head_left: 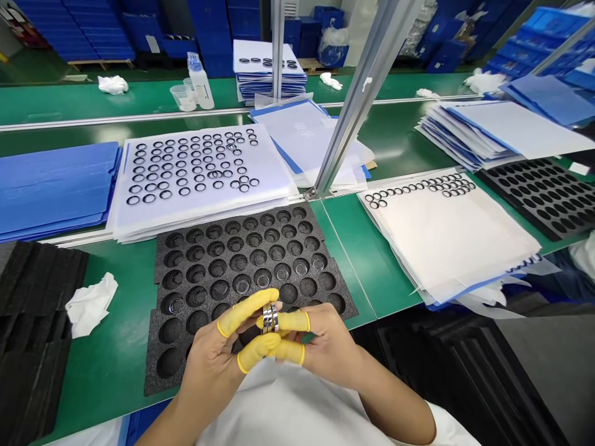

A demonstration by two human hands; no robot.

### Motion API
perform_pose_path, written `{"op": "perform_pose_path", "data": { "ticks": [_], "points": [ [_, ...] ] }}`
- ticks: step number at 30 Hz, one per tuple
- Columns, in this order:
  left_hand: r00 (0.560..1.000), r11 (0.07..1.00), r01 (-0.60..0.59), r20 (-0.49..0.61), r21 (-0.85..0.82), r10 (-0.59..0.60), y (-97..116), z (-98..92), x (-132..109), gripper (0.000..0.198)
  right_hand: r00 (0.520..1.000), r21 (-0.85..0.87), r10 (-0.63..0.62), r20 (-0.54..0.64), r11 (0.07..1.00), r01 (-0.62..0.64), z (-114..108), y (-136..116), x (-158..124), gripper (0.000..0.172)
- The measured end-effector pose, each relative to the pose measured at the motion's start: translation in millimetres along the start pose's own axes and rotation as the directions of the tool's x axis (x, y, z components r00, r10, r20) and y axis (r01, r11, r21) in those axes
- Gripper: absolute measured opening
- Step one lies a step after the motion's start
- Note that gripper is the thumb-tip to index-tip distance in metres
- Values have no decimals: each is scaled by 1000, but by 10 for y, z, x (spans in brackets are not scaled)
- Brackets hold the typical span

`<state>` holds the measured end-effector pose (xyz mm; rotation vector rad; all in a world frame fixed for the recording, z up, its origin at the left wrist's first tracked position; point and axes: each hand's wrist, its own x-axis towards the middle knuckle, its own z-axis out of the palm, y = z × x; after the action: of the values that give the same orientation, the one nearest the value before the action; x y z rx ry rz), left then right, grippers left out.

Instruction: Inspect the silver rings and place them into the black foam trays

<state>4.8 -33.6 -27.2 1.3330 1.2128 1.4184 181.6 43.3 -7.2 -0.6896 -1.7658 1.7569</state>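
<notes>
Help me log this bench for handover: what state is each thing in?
Metal rings: held in both hands
Left hand: pinching metal rings
Right hand: pinching metal rings
Yellow finger cots: worn
Black foam tray: partly filled
Dark rings: laid out on stacked white sheets
White tissue: crumpled
Bottle: upright
Clear cup: upright
Blue sheets: stacked flat

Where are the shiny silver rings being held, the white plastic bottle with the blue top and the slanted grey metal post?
Shiny silver rings (266, 319): head view, outer edges.
White plastic bottle (202, 88): head view, body.
Slanted grey metal post (359, 99): head view, middle.
</notes>
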Motion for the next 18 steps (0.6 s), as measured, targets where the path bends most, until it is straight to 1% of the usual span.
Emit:
{"op": "perform_pose_path", "data": {
  "ticks": [1, 3, 4, 5, 7, 11, 16, 18],
  "points": [
    [1000, 1000, -13, 5, 15, 13, 3, -6, 3, 50, 987, 136, 107, 116, 983, -123, -28, -62, -1, 32],
    [999, 997, -45, 6, 66, 45, 3, -23, 3, 50, 919, 340, 243, 310, 875, -346, -78, -164, 1, 38],
    [998, 993, -66, 5, 97, 66, 2, -31, 3, 50, 890, 401, 283, 357, 814, -420, -94, -199, 5, 41],
    [996, 987, -88, 8, 132, 87, 4, -39, 3, 50, 874, 440, 315, 371, 769, -464, -102, -224, 10, 42],
    [990, 969, -141, 24, 204, 139, 17, -51, 12, 51, 865, 474, 356, 354, 729, -494, -95, -240, 21, 43],
    [967, 920, -254, 74, 299, 243, 80, -61, 56, 52, 877, 466, 363, 314, 746, -476, -42, -186, 36, 45],
    [949, 896, -314, 134, 313, 286, 116, -72, 90, 55, 879, 416, 394, 268, 776, -474, -17, -110, 44, 61],
    [944, 897, -326, 146, 300, 295, 106, -76, 87, 55, 883, 427, 387, 265, 774, -468, -11, -106, 48, 61]
  ]
}}
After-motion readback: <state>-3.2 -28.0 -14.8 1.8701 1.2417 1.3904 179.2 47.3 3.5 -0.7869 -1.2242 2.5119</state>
